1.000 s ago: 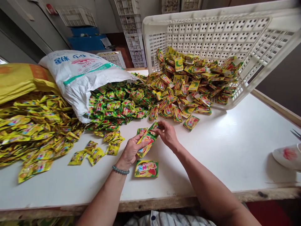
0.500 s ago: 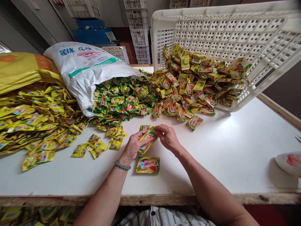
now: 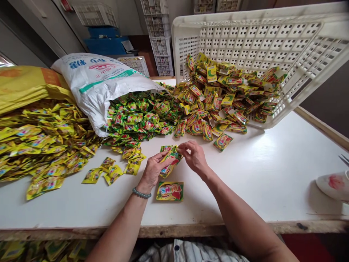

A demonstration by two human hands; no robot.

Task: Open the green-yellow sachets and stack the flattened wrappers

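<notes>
Between the thumb and fingers of my left hand (image 3: 152,168) is a small yellow-green candy box (image 3: 171,162), tilted above the table. My right hand (image 3: 194,155) pinches at its far upper end; the fingertips hide what exactly they grip there. Just beyond the box, partly covered, a small green candy packet (image 3: 165,148) lies on the white table. A flat box printed TWINS (image 3: 169,191) lies nearer to me, below my hands. To the right, a single candy box (image 3: 223,142) rests apart from the pile.
A white plastic basket (image 3: 261,18) lies tipped on its side, candy boxes (image 3: 212,98) spilling from it. Green packets (image 3: 141,116) spill from a white sack (image 3: 95,76); yellow packets (image 3: 49,138) heap at the left. A white cup (image 3: 334,185) stands at the right edge.
My hands stay at the box's upper end, with the right fingers shifting slightly there. The whole view has moved a little; nothing else on the table has visibly changed.
</notes>
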